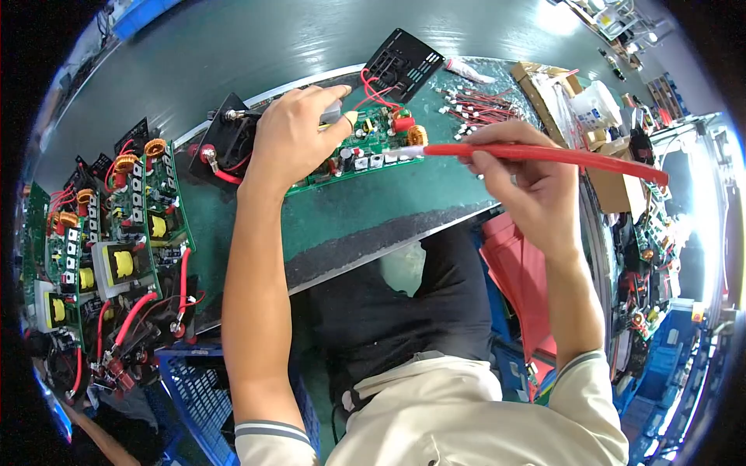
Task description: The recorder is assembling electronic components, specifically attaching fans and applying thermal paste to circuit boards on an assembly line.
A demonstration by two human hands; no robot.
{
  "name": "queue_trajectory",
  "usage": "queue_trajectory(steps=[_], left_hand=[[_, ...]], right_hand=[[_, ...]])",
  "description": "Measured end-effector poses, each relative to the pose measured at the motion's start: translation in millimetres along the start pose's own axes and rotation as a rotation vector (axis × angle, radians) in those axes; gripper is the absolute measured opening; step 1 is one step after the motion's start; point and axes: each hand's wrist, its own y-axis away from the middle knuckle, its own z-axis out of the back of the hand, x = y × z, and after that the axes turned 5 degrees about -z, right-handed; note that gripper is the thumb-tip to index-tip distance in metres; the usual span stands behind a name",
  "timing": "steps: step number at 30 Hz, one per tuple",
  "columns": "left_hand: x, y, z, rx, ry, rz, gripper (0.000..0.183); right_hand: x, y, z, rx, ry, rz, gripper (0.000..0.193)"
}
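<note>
A green circuit board (365, 147) lies on the bench before me, with a copper-wound ring coil, a red part and a row of white-topped parts. My left hand (299, 128) rests over its left end, thumb and forefinger curled around a grey block (332, 113) with yellow beside it. The other fingers hide much of that end. In my right hand (528, 175) is a long red-handled tool (575, 157), gripped between thumb and fingers. Its narrow pale tip (408, 151) reaches the board's near edge; whether it touches is unclear. Red wires join the board to a black slotted panel (402, 66).
Several similar boards (128, 225) with thick red cables stand at the left. Red wires with white connectors (482, 109) are heaped at the right, near a tube (468, 71) and a cardboard box (544, 97). Below the bench are a blue crate (194, 396) and red sheets (521, 287).
</note>
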Motion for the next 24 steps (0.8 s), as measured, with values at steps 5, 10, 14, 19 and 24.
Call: queue_trajectory(steps=[5,10,14,19,24], left_hand=[[-0.1,0.9,-0.5,-0.005,0.008,0.001,0.039],[-1.4,1.8,-2.4,-0.051,0.032,-0.008,0.041],[2.7,4.7,-3.7,-0.056,0.034,-0.006,0.041],[7.8,3.7,-2.2,-0.036,0.025,0.010,0.041],[-1.3,-11.5,5.0,-0.019,0.001,-0.010,0.041]], right_hand=[[-7.2,-5.8,-13.7,0.073,0.106,0.143,0.017],[-0.7,-12.3,-15.9,0.036,0.232,0.229,0.018],[2.4,-13.0,-23.7,0.083,0.273,0.352,0.018],[-4.4,-22.0,-40.3,0.103,0.330,0.411,0.020],[-1.1,-21.8,-29.6,0.058,0.288,0.454,0.021]])
